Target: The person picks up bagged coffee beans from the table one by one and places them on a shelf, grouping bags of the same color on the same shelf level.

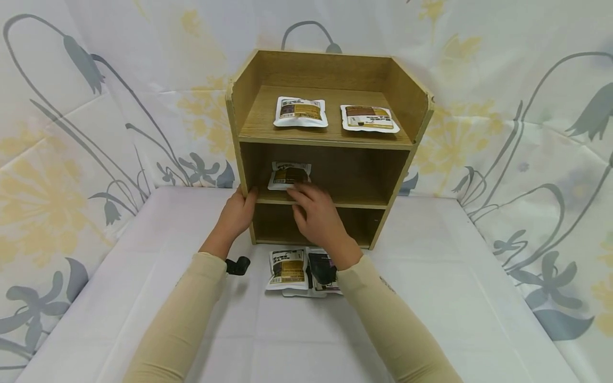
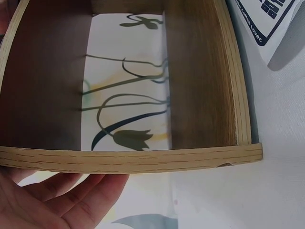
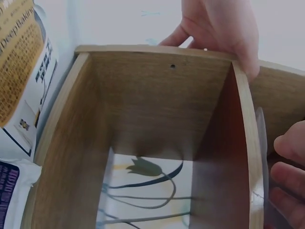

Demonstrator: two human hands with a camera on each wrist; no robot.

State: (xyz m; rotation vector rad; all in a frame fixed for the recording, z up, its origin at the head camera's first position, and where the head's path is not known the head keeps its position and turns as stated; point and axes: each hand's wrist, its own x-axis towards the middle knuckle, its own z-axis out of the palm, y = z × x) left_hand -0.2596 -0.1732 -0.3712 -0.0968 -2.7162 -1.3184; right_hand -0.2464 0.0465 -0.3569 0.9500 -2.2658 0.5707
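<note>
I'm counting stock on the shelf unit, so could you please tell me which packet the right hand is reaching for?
The packet on the middle shelf, left side, just beyond the right hand. The other two shelved packets lie on the top shelf.

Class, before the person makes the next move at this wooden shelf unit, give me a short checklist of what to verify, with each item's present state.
1. Left hand steadies the wooden shelf unit at its left side panel: ok.
2. Right hand is at the middle shelf, by the coffee pouch: ok.
3. Right hand's grip on that pouch: cannot tell, the fingers cover the contact.
4. Top shelf holds two pouches, lying flat and apart: ok.
5. Bottom shelf compartment is free: ok, wrist views show it open through to the cloth.
6. More pouches on the table lie in front of the unit: ok.
</note>
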